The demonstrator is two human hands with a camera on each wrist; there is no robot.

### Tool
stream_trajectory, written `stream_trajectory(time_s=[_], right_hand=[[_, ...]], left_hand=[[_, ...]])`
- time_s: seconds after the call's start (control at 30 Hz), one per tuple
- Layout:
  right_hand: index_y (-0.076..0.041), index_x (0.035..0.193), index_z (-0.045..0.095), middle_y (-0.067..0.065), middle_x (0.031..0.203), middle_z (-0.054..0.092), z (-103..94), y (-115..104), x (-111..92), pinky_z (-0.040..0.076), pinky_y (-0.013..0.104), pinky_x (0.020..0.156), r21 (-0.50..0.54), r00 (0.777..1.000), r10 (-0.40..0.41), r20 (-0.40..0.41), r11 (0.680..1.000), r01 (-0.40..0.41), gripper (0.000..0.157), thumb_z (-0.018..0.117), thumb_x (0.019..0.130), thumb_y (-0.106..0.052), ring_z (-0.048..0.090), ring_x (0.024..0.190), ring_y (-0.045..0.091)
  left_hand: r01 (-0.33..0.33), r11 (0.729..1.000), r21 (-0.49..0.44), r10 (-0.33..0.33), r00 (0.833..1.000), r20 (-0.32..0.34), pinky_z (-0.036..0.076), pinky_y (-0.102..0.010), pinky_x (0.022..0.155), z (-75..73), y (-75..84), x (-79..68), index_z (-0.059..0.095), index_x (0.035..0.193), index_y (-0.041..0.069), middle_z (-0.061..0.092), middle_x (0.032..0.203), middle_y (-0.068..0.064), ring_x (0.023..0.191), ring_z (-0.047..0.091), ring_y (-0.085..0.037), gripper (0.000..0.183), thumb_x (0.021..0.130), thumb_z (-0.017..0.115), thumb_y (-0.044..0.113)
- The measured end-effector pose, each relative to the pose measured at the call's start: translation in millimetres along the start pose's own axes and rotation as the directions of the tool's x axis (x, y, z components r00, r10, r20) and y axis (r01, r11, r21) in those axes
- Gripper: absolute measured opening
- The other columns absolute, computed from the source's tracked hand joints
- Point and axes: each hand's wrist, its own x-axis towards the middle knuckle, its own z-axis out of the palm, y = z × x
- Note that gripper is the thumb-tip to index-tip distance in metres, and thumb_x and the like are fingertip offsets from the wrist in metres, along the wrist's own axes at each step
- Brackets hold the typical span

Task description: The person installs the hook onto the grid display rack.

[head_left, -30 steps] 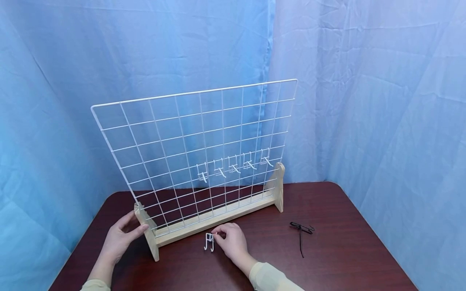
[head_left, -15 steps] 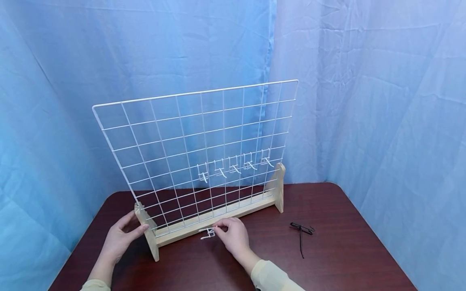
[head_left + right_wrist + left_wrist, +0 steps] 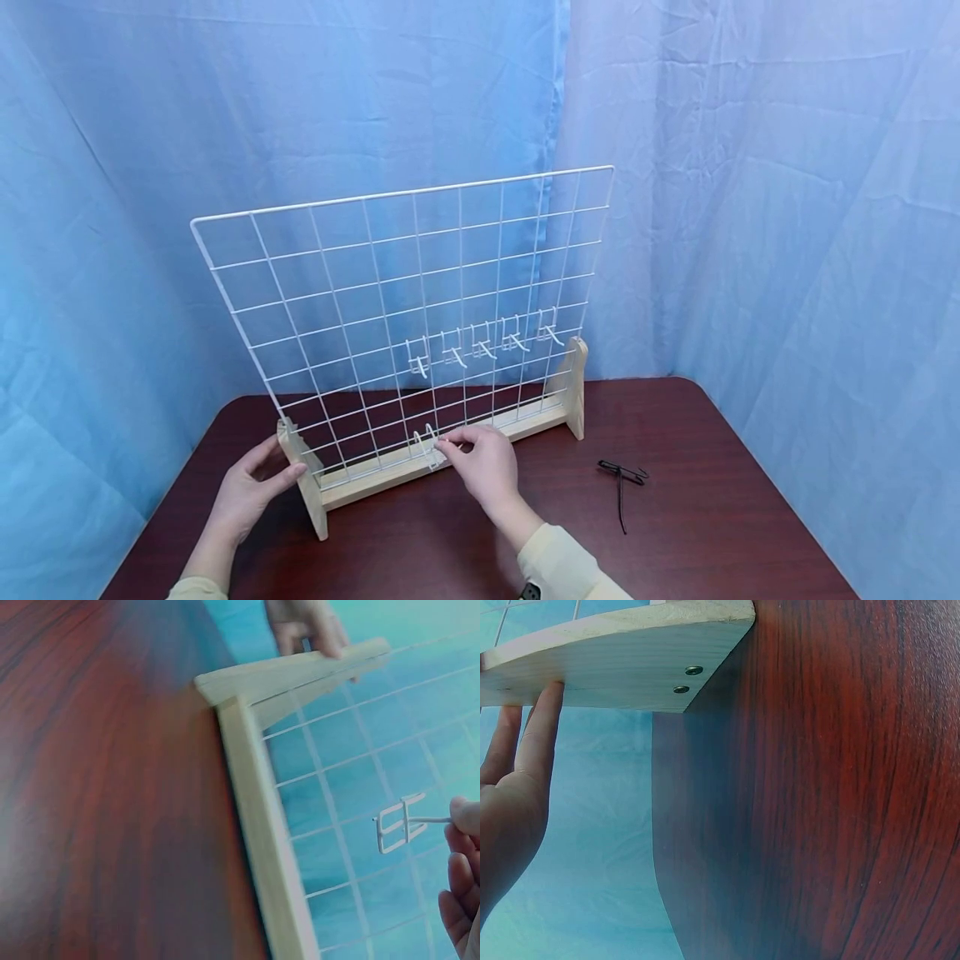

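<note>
A white wire grid panel (image 3: pixel 397 195) stands in a wooden stand (image 3: pixel 311 500). My left hand (image 3: pixel 243 492) holds the stand's left end piece between thumb and fingers; in the left wrist view a finger and thumb touch its edge and face. My right hand (image 3: pixel 483 467) pinches a white wire hook (image 3: pixel 394 825) by its single prong, between thumb and forefinger. The hook's two bent arms point up toward the grid, in front of its lower rows. Several like white hooks (image 3: pixel 420 365) hang in a row on the panel, right of the middle.
A black wire hook (image 3: pixel 621 475) lies on the dark red wooden table (image 3: pixel 712 517), right of the stand. The stand's long base bar (image 3: pixel 367 482) runs along the bottom of the grid. Blue curtains (image 3: pixel 300 100) close off the back and both sides.
My right hand has moved up and away from me toward the grid. The white hook has turned from arms pointing down, through sideways, to arms pointing up. The left hand has stayed put.
</note>
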Motion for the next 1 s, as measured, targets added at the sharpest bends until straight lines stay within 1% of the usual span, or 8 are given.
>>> stream_trajectory(time_s=[0.13,0.2,0.33,0.47,0.53,0.77,0.9,1.0], right_hand=[[-0.021,0.083,0.082,-0.012,0.078,0.072,-4.6,-10.5,6.2,0.047,0.025,0.067,0.019,0.999,-0.030,-0.037,0.999,0.031,0.006,0.085,0.078,-0.023,0.059,0.075,0.008],[-0.020,0.083,0.082,-0.011,0.078,0.072,-7.1,-16.6,8.9,0.047,0.025,0.066,0.031,0.997,-0.051,-0.058,0.998,0.053,0.007,0.086,0.078,-0.023,0.060,0.075,0.009],[-0.018,0.083,0.082,-0.010,0.079,0.073,-10.9,-27.4,14.2,0.048,0.025,0.068,0.041,0.992,-0.090,-0.085,0.995,0.094,0.009,0.086,0.077,-0.023,0.062,0.077,0.010],[-0.018,0.083,0.082,-0.010,0.079,0.073,-14.5,-36.7,19.3,0.049,0.026,0.071,0.056,0.989,-0.111,-0.098,0.992,0.116,0.009,0.086,0.078,-0.024,0.063,0.080,0.011],[-0.018,0.083,0.082,-0.010,0.079,0.073,-16.9,-41.3,21.6,0.050,0.027,0.072,0.061,0.987,-0.121,-0.101,0.990,0.128,0.008,0.086,0.078,-0.023,0.064,0.081,0.011],[-0.016,0.084,0.082,-0.009,0.080,0.074,-28.5,-59.8,31.5,0.050,0.029,0.073,0.066,0.981,-0.159,-0.108,0.984,0.167,0.011,0.086,0.078,-0.024,0.065,0.082,0.011],[-0.017,0.084,0.082,-0.009,0.080,0.074,-31.6,-68.2,37.8,0.049,0.027,0.070,0.064,0.972,-0.197,-0.128,0.977,0.206,0.010,0.087,0.077,-0.022,0.064,0.080,0.010],[-0.016,0.084,0.082,-0.009,0.080,0.074,-32.6,-74.1,43.0,0.049,0.027,0.070,0.070,0.964,-0.225,-0.145,0.969,0.237,0.010,0.087,0.077,-0.021,0.064,0.078,0.009]], left_hand=[[-0.009,1.000,0.001,0.009,1.000,-0.010,0.044,-0.009,0.079,0.0,-1.3,0.3,0.049,0.141,-0.005,0.058,0.114,0.013,0.105,0.052,0.002,0.063,0.088,0.077,0.016],[-0.006,1.000,0.007,0.006,1.000,-0.008,0.044,-0.009,0.079,-0.1,-0.8,-0.1,0.049,0.141,-0.004,0.058,0.115,0.011,0.106,0.053,-0.001,0.064,0.088,0.077,0.017],[0.000,1.000,0.023,0.000,1.000,-0.006,0.044,-0.009,0.079,0.1,0.4,-0.4,0.049,0.141,-0.004,0.060,0.122,-0.006,0.109,0.054,-0.007,0.064,0.089,0.077,0.018],[0.002,1.000,0.021,-0.002,1.000,-0.005,0.044,-0.010,0.079,0.5,0.2,0.2,0.048,0.141,-0.005,0.059,0.126,-0.016,0.107,0.053,-0.003,0.064,0.089,0.077,0.017],[0.002,1.000,0.019,-0.001,1.000,-0.005,0.044,-0.010,0.079,0.6,-0.4,0.7,0.048,0.141,-0.005,0.060,0.125,-0.013,0.107,0.053,-0.001,0.064,0.088,0.077,0.017],[-0.009,1.000,-0.010,0.009,1.000,-0.006,0.045,-0.010,0.079,0.7,-1.1,0.6,0.048,0.141,-0.005,0.057,0.115,0.013,0.107,0.054,-0.002,0.064,0.088,0.078,0.016],[-0.017,1.000,-0.025,0.017,1.000,-0.004,0.045,-0.010,0.079,0.6,-1.6,0.9,0.048,0.141,-0.005,0.055,0.110,0.024,0.103,0.052,0.004,0.064,0.088,0.077,0.016],[-0.010,1.000,-0.020,0.010,1.000,-0.005,0.045,-0.010,0.079,0.6,-1.7,1.3,0.048,0.141,-0.005,0.056,0.110,0.022,0.101,0.050,0.009,0.064,0.088,0.077,0.016]])
